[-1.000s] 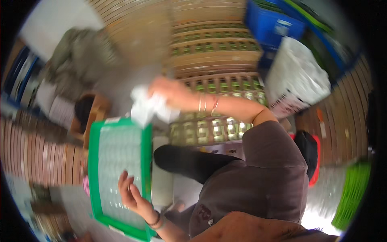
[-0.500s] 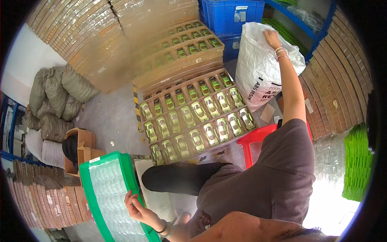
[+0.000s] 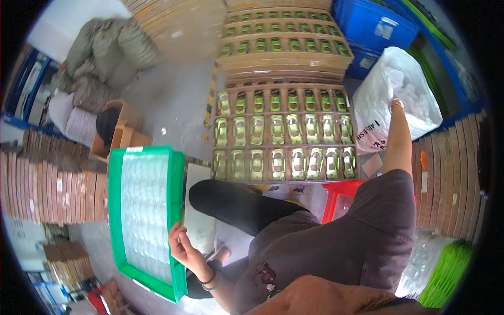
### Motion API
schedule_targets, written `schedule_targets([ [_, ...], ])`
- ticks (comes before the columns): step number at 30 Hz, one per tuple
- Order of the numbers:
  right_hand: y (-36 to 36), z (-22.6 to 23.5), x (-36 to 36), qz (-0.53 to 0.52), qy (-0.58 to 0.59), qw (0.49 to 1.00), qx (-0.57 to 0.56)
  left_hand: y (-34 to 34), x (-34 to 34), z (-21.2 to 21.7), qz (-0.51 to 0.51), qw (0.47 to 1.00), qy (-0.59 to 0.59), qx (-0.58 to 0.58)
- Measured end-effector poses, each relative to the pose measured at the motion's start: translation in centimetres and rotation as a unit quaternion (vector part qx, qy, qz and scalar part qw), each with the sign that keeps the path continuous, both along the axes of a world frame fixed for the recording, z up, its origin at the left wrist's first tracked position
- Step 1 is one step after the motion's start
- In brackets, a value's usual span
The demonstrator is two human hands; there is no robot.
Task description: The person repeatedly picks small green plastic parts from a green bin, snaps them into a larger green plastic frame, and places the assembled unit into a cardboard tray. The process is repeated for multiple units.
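At the far left stand stacks of flat brown cardboard, with grey sacks piled further back and an open cardboard box on the concrete floor. Next comes a green tray, long and tilted, filled with clear plastic blister sheets. The left hand holds this tray by its right rim near the lower end, the grip closed on the edge with the thumb on top and the fingers curled beneath. Beads sit on that wrist. To the right of the tray, the person's dark trouser leg stretches across. Beyond it lie brown card trays set with rows of yellow-green toy cars, more of them stacked further back. A red stool shows just below these trays. The right arm reaches up and away to a big white plastic sack, and the right hand is at its open mouth; whether that grip is wide or narrow cannot be told, since the fingers are lost in the plastic. Blue crates stand behind the sack.
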State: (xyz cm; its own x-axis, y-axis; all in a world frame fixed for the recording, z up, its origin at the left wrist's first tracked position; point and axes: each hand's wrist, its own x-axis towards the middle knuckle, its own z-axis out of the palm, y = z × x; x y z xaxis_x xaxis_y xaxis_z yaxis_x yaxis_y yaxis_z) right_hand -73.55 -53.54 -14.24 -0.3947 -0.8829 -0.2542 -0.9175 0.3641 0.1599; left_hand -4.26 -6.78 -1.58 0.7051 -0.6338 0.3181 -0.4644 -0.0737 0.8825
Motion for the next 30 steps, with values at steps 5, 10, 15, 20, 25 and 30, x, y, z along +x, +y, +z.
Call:
schedule_targets([
  [5,-2.0,4.3,0.2,-0.074,-0.120,0.990,-0.022,1.7,0.5,0.1,0.028,0.999,0.013,0.010],
  [10,-1.5,11.9,2.8,-0.184,-0.287,0.933,-0.117,2.5,0.1,-0.3,0.046,0.997,0.057,-0.003],
  [15,-2.1,13.9,15.1,0.187,-0.015,0.813,-0.551,2.5,-0.8,-0.3,0.056,0.995,0.083,-0.019],
  [20,-6.3,-0.1,38.1,0.219,-0.638,0.718,-0.171,2.2,-1.4,-0.2,0.033,0.994,0.102,-0.013],
  [25,-2.9,-13.4,58.3,0.420,-0.315,0.845,-0.105,3.9,-2.3,0.2,0.100,0.989,0.111,-0.008],
  [30,-2.6,-17.3,61.3,0.456,-0.220,0.862,-0.009,6.8,-2.9,-1.3,0.175,0.978,0.110,-0.039],
])
